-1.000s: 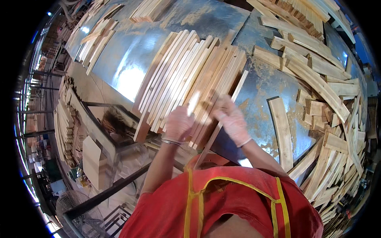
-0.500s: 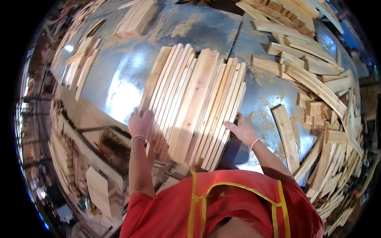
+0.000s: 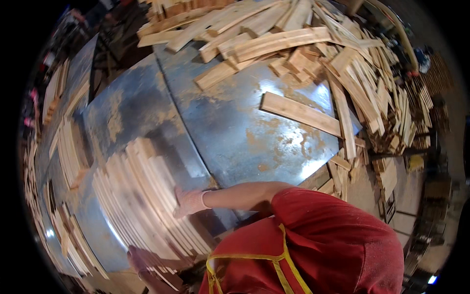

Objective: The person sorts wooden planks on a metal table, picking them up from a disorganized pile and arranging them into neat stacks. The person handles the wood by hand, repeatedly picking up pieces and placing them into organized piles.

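A row of light wooden strips (image 3: 142,196), blurred by motion, lies side by side on the metal-topped table (image 3: 220,122). My right hand (image 3: 190,202), in a pale glove, presses against the right side of the row, with its fingers along the outermost strip. At the near left corner my gloved left hand (image 3: 138,262) grips the other side, in shadow and partly smeared. The strips are held between my two hands, their far ends uneven.
A lone board (image 3: 301,113) lies on the right of the table. Beyond it rises a loose heap of boards and offcuts (image 3: 279,44). A stacked bundle (image 3: 72,152) and more strips (image 3: 81,245) lie at left. A seam (image 3: 181,117) crosses the tabletop, dusted with sawdust.
My view has turned to the right. Between my hands, the row of strips has shifted left across the tabletop, off the seam it had partly covered.
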Available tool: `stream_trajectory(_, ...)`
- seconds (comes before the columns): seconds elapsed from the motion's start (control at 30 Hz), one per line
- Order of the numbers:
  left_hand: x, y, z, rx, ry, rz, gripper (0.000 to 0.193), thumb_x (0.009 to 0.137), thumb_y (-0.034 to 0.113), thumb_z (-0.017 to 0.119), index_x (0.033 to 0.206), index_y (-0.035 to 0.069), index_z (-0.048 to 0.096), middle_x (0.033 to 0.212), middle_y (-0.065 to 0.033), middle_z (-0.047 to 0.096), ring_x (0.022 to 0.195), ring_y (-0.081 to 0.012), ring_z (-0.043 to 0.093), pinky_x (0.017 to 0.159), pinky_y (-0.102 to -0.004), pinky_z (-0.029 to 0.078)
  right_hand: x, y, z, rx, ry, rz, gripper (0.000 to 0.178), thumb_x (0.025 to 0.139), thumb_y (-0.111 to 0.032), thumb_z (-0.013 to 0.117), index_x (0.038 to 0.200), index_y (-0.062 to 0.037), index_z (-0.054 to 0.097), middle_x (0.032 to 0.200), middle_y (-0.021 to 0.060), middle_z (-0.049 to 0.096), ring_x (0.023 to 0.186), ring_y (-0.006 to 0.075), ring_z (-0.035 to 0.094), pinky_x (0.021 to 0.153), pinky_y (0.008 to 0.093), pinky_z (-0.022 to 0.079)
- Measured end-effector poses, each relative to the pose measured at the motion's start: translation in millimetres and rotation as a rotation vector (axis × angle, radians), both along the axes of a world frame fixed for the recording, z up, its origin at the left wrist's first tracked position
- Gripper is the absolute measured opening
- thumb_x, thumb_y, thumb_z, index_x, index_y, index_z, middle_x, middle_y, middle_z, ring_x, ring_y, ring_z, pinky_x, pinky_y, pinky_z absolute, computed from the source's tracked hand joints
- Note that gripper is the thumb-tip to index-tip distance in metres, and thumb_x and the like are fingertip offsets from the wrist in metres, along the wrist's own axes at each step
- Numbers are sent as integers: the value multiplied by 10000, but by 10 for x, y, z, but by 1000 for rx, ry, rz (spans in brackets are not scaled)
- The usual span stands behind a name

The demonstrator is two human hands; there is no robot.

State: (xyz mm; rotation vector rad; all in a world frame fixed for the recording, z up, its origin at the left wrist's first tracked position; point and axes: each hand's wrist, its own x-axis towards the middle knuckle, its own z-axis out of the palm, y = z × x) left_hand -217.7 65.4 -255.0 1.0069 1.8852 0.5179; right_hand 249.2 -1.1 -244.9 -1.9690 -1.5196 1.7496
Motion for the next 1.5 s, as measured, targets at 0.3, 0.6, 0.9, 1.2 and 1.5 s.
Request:
stream_trajectory(0.3, 1783, -429, 292, 588, 837, -478, 676, 955, 262, 743, 1533, 7, 503, 1497, -247, 572, 1376, -400, 553, 1191, -458, 430, 3861, -1776, 536, 307, -745, -537, 593, 882, -384, 713, 1388, -81, 651, 1460, 217, 607, 1336, 364, 589, 1132, 448, 466)
stream_trajectory(0.6, 5192, -2112, 159, 630, 390, -1163, 713, 853, 341, 824, 1446, 23, 590, 1463, -244, 594, 1386, -431, 527, 1186, -495, 407, 5372, -3878, -8, 43, -827, -1180, 941, 676, -396, 867, 1490, -161, 456, 1309, 268, 624, 1196, 471, 635, 1031, 523, 518)
stream_trajectory(0.9, 6808, -2731, 583, -30, -253, -947, 658, 940, 442, 732, 1390, -21, 603, 1386, -263, 640, 1250, -377, 640, 1060, -466, 501, 3471, -3359, -96, 406, 168, -932, 903, 832, -269, 824, 1565, 53, 405, 1463, 255, 541, 1366, 351, 526, 1156, 413, 428)
stream_trajectory(1.2, 5051, -1614, -33, 236, 366, -524, 481, 871, 405, 758, 1154, 19, 703, 1253, -253, 700, 1162, -357, 689, 1003, -446, 536, 3468, -2211, 141, 470, -777, -94, 1083, 729, -524, 858, 1591, -72, 384, 1568, 276, 447, 1514, 450, 341, 1250, 512, 298)
stream_trajectory(1.5, 3628, -1326, 284, 604, 1250, -654, 640, 894, 328, 709, 1463, 126, 496, 1346, -138, 577, 1255, -340, 571, 1034, -493, 451, 2874, -2089, -78, 519, -434, -430, 889, 697, -346, 879, 1436, -7, 520, 1214, 299, 687, 1100, 436, 694, 987, 461, 558)
